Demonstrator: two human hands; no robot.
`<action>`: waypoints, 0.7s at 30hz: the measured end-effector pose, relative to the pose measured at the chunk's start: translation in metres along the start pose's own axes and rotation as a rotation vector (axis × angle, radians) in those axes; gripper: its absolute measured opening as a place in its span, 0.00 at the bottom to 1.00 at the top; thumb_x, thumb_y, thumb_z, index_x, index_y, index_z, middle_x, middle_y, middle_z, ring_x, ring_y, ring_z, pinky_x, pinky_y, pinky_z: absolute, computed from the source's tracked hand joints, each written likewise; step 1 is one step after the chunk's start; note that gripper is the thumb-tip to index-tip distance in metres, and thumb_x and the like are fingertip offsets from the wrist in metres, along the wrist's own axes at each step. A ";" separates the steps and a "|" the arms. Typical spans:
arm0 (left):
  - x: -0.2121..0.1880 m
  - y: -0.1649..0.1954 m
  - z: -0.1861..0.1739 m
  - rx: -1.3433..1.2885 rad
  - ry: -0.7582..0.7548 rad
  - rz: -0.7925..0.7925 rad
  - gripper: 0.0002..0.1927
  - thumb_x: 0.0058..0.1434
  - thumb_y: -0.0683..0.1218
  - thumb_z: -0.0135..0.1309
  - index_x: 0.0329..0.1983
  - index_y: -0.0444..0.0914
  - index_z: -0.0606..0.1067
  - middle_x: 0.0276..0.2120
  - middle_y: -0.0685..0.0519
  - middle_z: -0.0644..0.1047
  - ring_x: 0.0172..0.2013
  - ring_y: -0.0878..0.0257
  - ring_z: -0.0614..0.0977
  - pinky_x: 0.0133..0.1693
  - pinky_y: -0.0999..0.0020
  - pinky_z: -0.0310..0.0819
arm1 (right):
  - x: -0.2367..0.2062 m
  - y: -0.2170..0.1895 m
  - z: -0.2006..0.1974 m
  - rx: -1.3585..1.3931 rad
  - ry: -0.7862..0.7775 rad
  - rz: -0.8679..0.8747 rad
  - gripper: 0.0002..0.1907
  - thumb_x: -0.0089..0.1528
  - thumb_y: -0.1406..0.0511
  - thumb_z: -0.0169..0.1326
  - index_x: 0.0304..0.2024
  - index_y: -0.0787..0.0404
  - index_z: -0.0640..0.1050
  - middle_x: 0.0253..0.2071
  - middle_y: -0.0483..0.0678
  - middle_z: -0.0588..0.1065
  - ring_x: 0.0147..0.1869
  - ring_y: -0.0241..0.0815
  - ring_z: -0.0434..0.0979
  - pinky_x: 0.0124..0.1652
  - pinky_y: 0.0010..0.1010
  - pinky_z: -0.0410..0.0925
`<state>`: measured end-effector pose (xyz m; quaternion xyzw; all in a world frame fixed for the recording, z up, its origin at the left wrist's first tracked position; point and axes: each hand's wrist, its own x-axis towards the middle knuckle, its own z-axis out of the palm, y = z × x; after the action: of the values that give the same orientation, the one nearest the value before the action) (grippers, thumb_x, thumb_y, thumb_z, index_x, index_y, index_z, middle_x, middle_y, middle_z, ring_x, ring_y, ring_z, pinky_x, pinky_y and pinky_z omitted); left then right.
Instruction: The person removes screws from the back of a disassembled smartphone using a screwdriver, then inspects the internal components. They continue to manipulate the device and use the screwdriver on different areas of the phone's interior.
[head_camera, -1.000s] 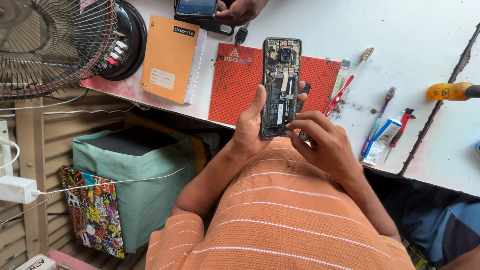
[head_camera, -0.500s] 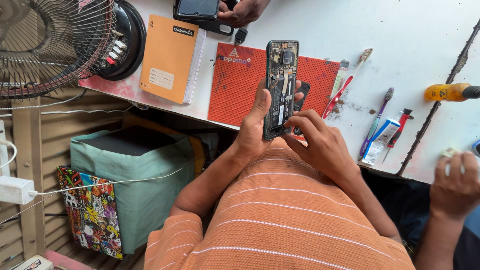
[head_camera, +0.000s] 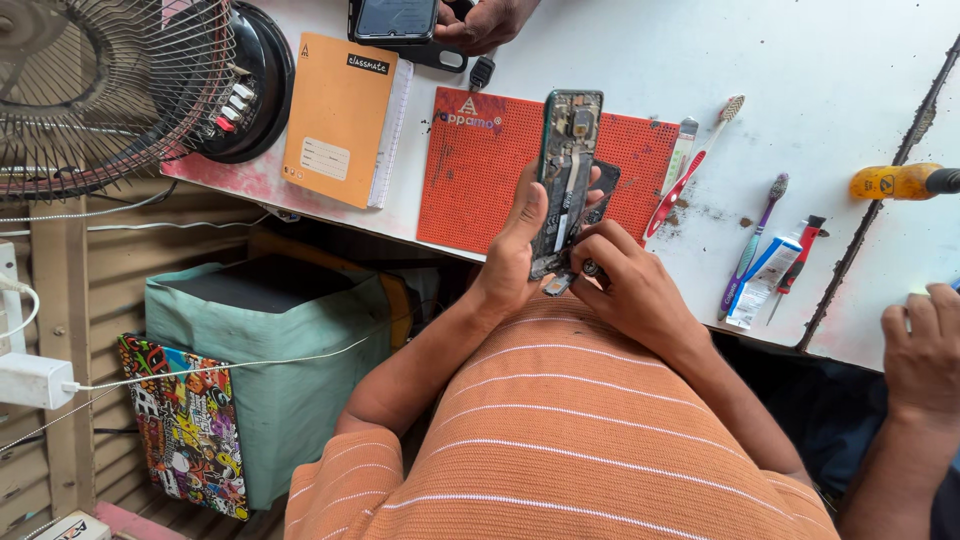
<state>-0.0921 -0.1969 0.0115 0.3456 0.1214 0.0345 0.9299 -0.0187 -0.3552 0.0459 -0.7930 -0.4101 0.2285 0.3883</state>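
left hand (head_camera: 515, 255) grips the opened black smartphone with bare circuitry (head_camera: 567, 180) | right hand (head_camera: 628, 285) pinches its bottom edge | tip: keep it low over the red perforated mat (head_camera: 470, 190), tiny parts bounce

Toothbrushes (head_camera: 700, 165) crowd the right; bare table (head_camera: 800, 70) beyond.

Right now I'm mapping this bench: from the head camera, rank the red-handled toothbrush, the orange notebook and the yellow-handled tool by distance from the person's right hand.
1. Red-handled toothbrush: just up and right of the right hand, beside the red mat.
2. Yellow-handled tool: far right of the table.
3. Orange notebook: far left, beyond the opened phone.
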 end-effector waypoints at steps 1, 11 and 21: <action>0.001 0.001 -0.001 0.010 0.016 0.004 0.28 0.79 0.59 0.30 0.75 0.42 0.54 0.67 0.43 0.68 0.66 0.56 0.72 0.63 0.59 0.75 | -0.001 0.002 0.000 0.026 0.005 0.015 0.13 0.56 0.69 0.64 0.39 0.61 0.74 0.45 0.48 0.74 0.38 0.45 0.81 0.36 0.33 0.74; 0.006 0.012 -0.003 -0.376 -0.017 -0.052 0.36 0.79 0.64 0.27 0.75 0.32 0.59 0.64 0.36 0.70 0.64 0.48 0.75 0.57 0.50 0.80 | -0.015 0.027 -0.007 0.277 0.132 -0.031 0.12 0.56 0.75 0.66 0.39 0.65 0.77 0.42 0.49 0.79 0.44 0.38 0.82 0.39 0.28 0.74; 0.007 0.017 0.001 -0.464 -0.032 -0.084 0.37 0.79 0.64 0.28 0.76 0.31 0.57 0.65 0.36 0.69 0.63 0.47 0.75 0.57 0.48 0.80 | -0.032 0.055 0.009 0.933 0.179 0.203 0.09 0.61 0.80 0.57 0.41 0.66 0.73 0.45 0.54 0.77 0.45 0.34 0.78 0.44 0.25 0.74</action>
<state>-0.0844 -0.1832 0.0218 0.1177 0.1099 0.0172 0.9868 -0.0169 -0.3972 -0.0020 -0.5868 -0.1495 0.3555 0.7120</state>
